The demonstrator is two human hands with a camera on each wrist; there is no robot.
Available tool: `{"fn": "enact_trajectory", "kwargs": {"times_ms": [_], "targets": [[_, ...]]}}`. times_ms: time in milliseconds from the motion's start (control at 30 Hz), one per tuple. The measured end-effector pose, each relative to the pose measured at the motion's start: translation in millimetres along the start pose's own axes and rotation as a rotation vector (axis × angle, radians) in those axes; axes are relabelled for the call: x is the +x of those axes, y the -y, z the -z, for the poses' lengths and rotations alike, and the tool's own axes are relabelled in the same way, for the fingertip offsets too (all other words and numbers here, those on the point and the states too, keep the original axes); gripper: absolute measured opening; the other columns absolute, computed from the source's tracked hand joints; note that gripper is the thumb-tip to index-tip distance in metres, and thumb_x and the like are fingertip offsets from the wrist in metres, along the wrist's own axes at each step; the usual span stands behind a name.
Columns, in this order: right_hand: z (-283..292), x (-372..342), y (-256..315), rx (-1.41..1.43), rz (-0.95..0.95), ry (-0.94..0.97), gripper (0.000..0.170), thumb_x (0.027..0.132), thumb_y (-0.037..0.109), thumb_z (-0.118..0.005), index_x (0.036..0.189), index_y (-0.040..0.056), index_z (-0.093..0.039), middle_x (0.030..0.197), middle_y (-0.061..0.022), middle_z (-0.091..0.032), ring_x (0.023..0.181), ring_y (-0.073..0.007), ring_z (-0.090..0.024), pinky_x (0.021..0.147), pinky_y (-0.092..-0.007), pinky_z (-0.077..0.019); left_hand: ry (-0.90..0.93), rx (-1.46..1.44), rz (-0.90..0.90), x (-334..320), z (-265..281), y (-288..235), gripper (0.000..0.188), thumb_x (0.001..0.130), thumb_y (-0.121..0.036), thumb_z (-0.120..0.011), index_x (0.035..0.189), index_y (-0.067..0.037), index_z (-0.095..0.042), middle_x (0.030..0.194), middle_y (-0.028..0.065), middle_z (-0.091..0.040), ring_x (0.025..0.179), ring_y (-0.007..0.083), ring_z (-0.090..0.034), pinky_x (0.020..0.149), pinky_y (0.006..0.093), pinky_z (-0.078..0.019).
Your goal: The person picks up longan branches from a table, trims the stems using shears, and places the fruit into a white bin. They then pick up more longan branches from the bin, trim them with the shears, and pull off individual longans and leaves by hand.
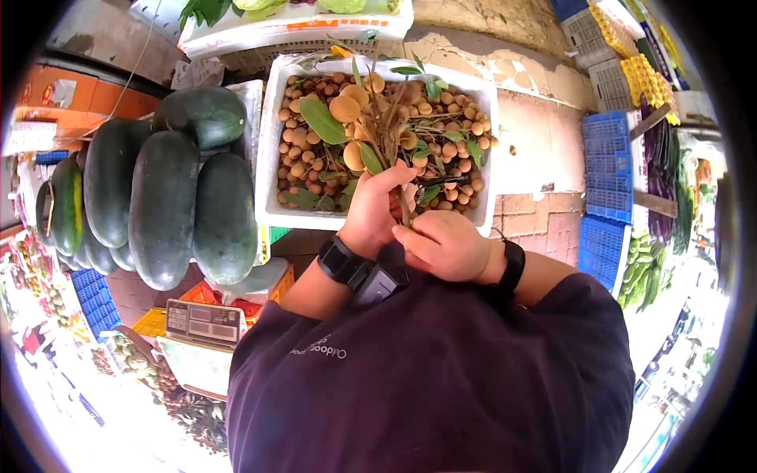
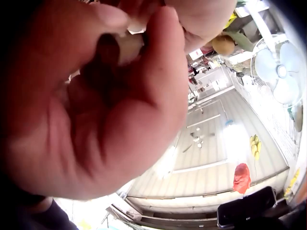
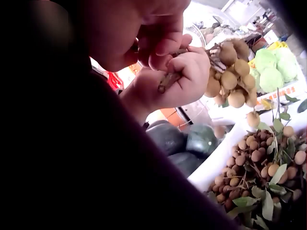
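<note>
A bunch of round tan fruits on twigs (image 1: 388,130) with green leaves is held upright over a white foam box (image 1: 266,150) of similar fruits. My left hand (image 1: 369,206) grips the bundled stems, its fingers curled round them. Just to its right, my right hand (image 1: 451,246) pinches at the lower stem ends. In the right wrist view the cut end of a stem (image 3: 168,82) sticks out of the left hand (image 3: 180,79), with the right hand (image 3: 139,33) close above it. The left wrist view shows curled fingers of the left hand (image 2: 115,115) near.
Large dark green melons (image 1: 164,209) lie left of the box. A scale (image 1: 206,322) stands below them. Blue crates (image 1: 607,165) with vegetables are at the right. Another white box (image 1: 300,35) with cabbages lies beyond the fruit box.
</note>
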State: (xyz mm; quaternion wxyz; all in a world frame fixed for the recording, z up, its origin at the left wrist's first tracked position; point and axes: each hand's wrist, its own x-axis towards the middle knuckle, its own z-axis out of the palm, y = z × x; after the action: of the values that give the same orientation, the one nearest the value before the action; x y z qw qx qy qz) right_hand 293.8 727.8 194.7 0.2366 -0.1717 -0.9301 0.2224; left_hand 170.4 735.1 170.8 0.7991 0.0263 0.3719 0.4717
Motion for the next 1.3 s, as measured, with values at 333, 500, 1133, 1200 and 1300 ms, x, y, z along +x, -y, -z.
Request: {"fn": "enact_trajectory", "kwargs": {"times_ms": [333, 500, 1133, 1200, 1300], "targets": [[-20.4, -14.4, 5.4, 0.071, 0.050, 0.106, 0.010, 0.064, 0.009, -0.046, 0.073, 0.0036, -0.048, 0.057, -0.0056, -0.042, 0.050, -0.0190, -0.044, 0.040, -0.0291, -0.0363, 0.267, -0.014, -0.083, -4.3, 22.1, 18.6, 0.018, 0.066, -0.007, -0.047, 0.054, -0.008, -0.033, 0.043, -0.0018, -0.027, 0.039, 0.0091, -0.027, 0.037, 0.0216, -0.0224], [-19.5, -18.9, 5.0, 0.107, 0.061, 0.158, 0.011, 0.066, 0.010, -0.045, 0.075, 0.0053, -0.049, 0.059, -0.0051, -0.043, 0.051, -0.0187, -0.044, 0.043, -0.0284, -0.0374, 0.283, -0.059, -0.098, -8.2, 19.7, 26.5, 0.019, 0.068, -0.008, -0.045, 0.053, -0.007, -0.032, 0.044, 0.0000, -0.029, 0.042, 0.0098, -0.030, 0.042, 0.0215, -0.0257], [-24.3, -25.7, 3.8, 0.073, 0.115, 0.100, 0.016, 0.061, 0.014, -0.046, 0.075, 0.0077, -0.048, 0.063, -0.0016, -0.043, 0.060, -0.0155, -0.045, 0.051, -0.0262, -0.0390, 0.451, 0.057, -0.226, -14.4, 20.5, 31.5, 0.018, 0.067, -0.010, -0.048, 0.057, -0.006, -0.034, 0.045, 0.0006, -0.031, 0.044, 0.0092, -0.029, 0.042, 0.0204, -0.0224], [-26.4, -25.9, 4.4, 0.039, 0.121, 0.084, 0.016, 0.060, 0.014, -0.046, 0.075, 0.0077, -0.048, 0.063, -0.0017, -0.043, 0.060, -0.0156, -0.045, 0.051, -0.0263, -0.0389, 0.463, 0.080, -0.233, -15.6, 17.8, 28.0, 0.019, 0.068, -0.011, -0.048, 0.056, -0.006, -0.034, 0.045, 0.0011, -0.032, 0.044, 0.0098, -0.030, 0.043, 0.0205, -0.0233], [-28.9, -28.8, 6.3, 0.041, 0.099, 0.030, 0.015, 0.059, 0.013, -0.046, 0.073, 0.0074, -0.047, 0.064, -0.0023, -0.043, 0.060, -0.0161, -0.045, 0.050, -0.0262, -0.0385, 0.485, 0.132, -0.272, -20.6, 11.9, 23.1, 0.020, 0.069, -0.013, -0.048, 0.056, -0.006, -0.034, 0.045, 0.0026, -0.035, 0.045, 0.0111, -0.033, 0.044, 0.0206, -0.0252]]}}
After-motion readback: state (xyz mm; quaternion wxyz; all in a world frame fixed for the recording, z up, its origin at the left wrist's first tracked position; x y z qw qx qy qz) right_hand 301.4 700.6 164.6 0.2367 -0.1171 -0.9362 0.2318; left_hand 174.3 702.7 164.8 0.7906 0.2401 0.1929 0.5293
